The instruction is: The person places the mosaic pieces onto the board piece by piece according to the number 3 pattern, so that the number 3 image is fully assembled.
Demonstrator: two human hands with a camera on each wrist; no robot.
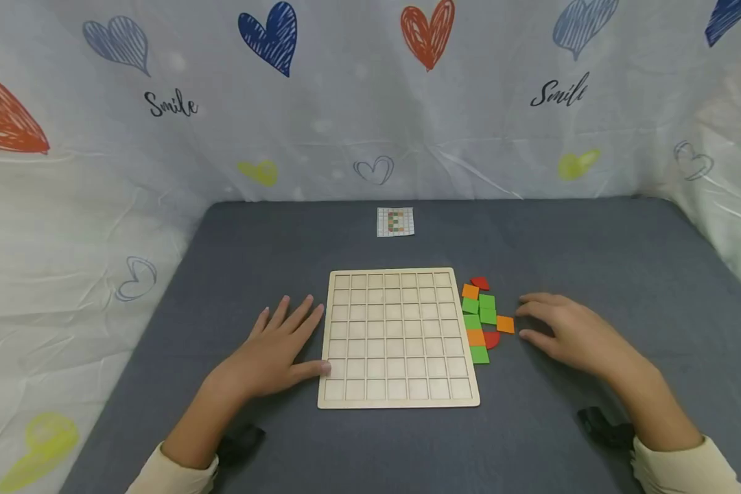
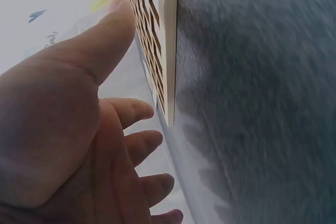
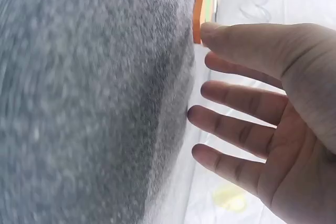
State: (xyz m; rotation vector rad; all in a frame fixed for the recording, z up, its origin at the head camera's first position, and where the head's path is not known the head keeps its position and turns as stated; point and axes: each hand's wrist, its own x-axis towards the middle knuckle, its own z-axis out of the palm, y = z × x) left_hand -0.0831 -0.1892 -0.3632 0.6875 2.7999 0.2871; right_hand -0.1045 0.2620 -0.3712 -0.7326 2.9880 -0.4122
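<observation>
Left hand flat on surface, fingers released, thumb touching wooden grid board at its left edge. Right hand fingers released, just right of orange tile beside board's right edge.

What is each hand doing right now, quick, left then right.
Left hand: open, flat on the table, thumb against the wooden grid board.
Right hand: open, holding nothing, fingertips near the orange square tile.
</observation>
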